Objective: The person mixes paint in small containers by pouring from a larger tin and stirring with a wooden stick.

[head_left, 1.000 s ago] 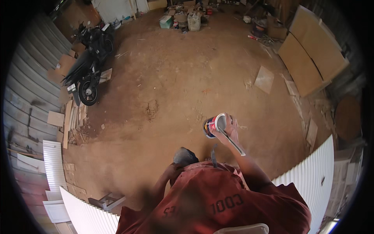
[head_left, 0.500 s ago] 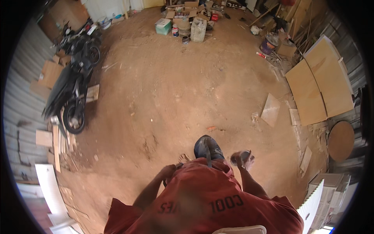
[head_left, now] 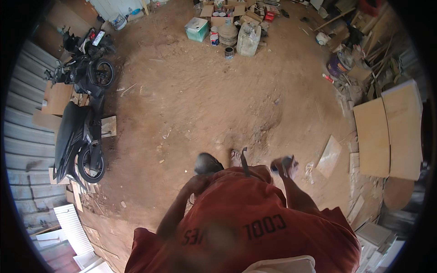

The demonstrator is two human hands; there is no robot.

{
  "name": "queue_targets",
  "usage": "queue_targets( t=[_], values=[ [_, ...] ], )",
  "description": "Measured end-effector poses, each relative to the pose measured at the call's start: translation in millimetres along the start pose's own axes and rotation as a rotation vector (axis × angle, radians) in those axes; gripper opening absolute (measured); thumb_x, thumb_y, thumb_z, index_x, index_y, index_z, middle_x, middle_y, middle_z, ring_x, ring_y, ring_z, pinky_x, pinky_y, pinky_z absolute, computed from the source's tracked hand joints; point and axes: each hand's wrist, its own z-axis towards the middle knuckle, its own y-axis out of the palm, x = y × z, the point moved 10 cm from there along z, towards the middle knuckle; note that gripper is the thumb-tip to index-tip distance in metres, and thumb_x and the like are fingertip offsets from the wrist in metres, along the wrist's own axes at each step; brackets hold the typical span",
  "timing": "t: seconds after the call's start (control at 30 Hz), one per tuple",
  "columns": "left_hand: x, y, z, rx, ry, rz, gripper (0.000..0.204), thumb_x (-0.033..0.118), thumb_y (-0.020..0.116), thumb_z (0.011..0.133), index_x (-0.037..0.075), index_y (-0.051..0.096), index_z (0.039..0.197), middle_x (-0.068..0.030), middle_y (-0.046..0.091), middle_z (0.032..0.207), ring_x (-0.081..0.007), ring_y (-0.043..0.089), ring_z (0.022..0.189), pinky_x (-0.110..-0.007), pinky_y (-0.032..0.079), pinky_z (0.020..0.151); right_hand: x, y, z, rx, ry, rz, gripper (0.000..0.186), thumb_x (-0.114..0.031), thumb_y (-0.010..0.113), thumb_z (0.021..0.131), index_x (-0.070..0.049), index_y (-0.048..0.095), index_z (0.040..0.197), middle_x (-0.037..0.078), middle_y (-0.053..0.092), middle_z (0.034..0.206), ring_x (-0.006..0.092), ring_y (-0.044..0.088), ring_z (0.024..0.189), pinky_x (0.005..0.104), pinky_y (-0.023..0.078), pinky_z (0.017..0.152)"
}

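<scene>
My left hand (head_left: 196,184) hangs close against the side of my red shirt (head_left: 236,200). Its fingers are mostly hidden, so any hold is unclear. Out to the right, my right hand (head_left: 286,167) is closed around a small dark and grey object (head_left: 276,165), smeared by motion and of a kind I cannot make out. A dark strap (head_left: 245,162) dangles at the front of my waist between the hands. Ahead of my left hand a dark trouser knee (head_left: 208,164) shows, with a sandalled foot (head_left: 235,158) beside it.
Motorcycles (head_left: 88,136) stand along the left metal wall. Far ahead are a green-and-white box (head_left: 197,30), paint cans (head_left: 229,53) and a pale jerrycan (head_left: 249,39). Brown panels (head_left: 391,132) and a purple bucket (head_left: 338,64) line the right. A flat board (head_left: 328,156) lies on the dirt floor.
My left knee has come forward, and the right foot now shows behind it. The view has turned slightly left, and the far boxes look nearer. The right hand keeps its object.
</scene>
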Motion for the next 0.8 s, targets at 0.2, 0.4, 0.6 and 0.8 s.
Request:
queue_targets(
  t=[0.2,0.4,0.6,0.8],
  values=[
    [61.7,-209.1,94.7,0.114,-0.279,-0.437,0.061,0.055,0.043,0.100,0.004,0.071,0.116,-0.0260,0.069,0.116,-0.0397,0.066,0.111,-0.045,0.049,0.096,-350.6,-70.6,155.8,0.208,-0.419,0.093,0.110,-0.057,0.081,0.071,-0.015,0.026,0.157,0.030,0.035,0.144,0.0489,0.037,0.132,0.0566,0.035,0.110],
    [12.9,-407.1,236.9,0.104,-0.251,-0.378,0.061,0.055,0.044,0.099,0.001,0.073,0.106,-0.0266,0.070,0.109,-0.0443,0.067,0.103,-0.048,0.051,0.089,-572.0,-64.0,269.4,0.284,-0.579,0.170,0.111,-0.052,0.086,0.067,-0.022,0.028,0.157,0.029,0.034,0.144,0.0510,0.035,0.135,0.0570,0.039,0.110],
    [0.0,-505.8,283.9,-0.168,-0.065,-0.064,0.052,0.043,0.038,0.104,0.003,0.062,0.126,-0.0261,0.070,0.106,-0.0445,0.067,0.099,-0.048,0.052,0.086,-749.0,-61.4,336.2,0.136,-0.651,0.059,0.111,-0.046,0.089,0.066,-0.023,0.029,0.157,0.032,0.033,0.145,0.0523,0.037,0.133,0.0576,0.037,0.109],
    [-56.8,-508.4,380.7,-0.233,-0.179,-0.271,0.044,0.043,0.046,0.102,0.008,0.067,0.117,-0.0212,0.070,0.110,-0.0420,0.068,0.101,-0.048,0.052,0.088,-846.8,55.3,480.2,-0.057,-0.659,-0.073,0.105,-0.040,0.085,0.070,-0.027,0.028,0.158,0.031,0.032,0.149,0.0532,0.032,0.137,0.0587,0.030,0.115]
  ],
)
